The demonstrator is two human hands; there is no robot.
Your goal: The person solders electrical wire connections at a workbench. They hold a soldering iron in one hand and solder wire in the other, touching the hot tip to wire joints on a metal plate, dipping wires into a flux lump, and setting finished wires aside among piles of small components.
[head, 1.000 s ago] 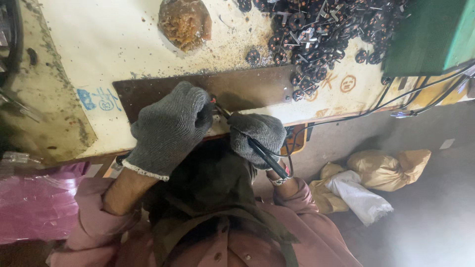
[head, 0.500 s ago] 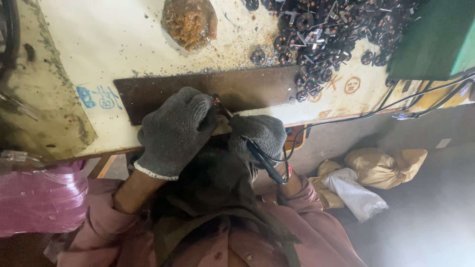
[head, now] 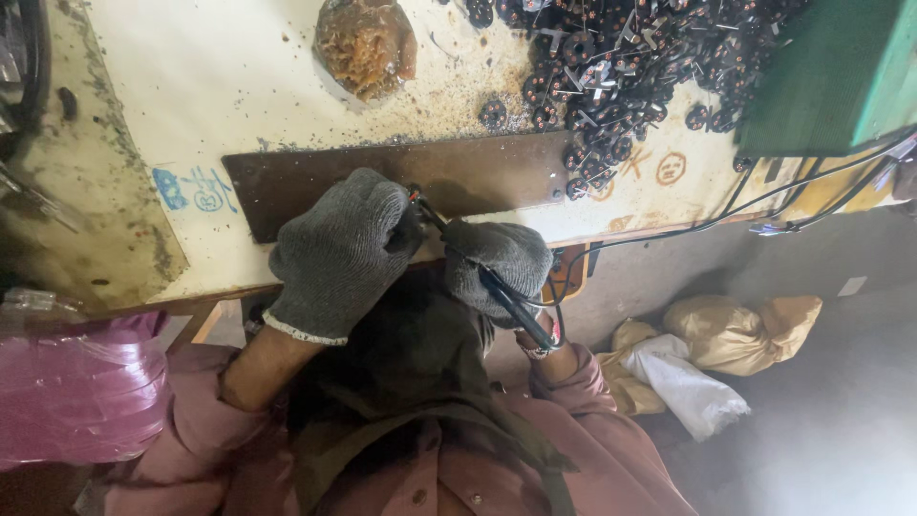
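Your stained workbench [head: 239, 86] carries a dark metal plate [head: 478, 177]. Your left hand [head: 339, 253] is closed around 1 small part, mostly hidden; your right hand [head: 497, 268] grips a soldering iron [head: 478, 272], tip meeting it. The pile of parts [head: 621, 67] looks unfinished.

Grey knit gloves [head: 339, 253], pink sleeves [head: 592, 430]

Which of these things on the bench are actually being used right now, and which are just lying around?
In use:
left gloved hand
right gloved hand
black pen-shaped corded tool
dark brown flat metal plate

Lying about:
heap of small black parts
brown crusty lump
green box
tan sacks
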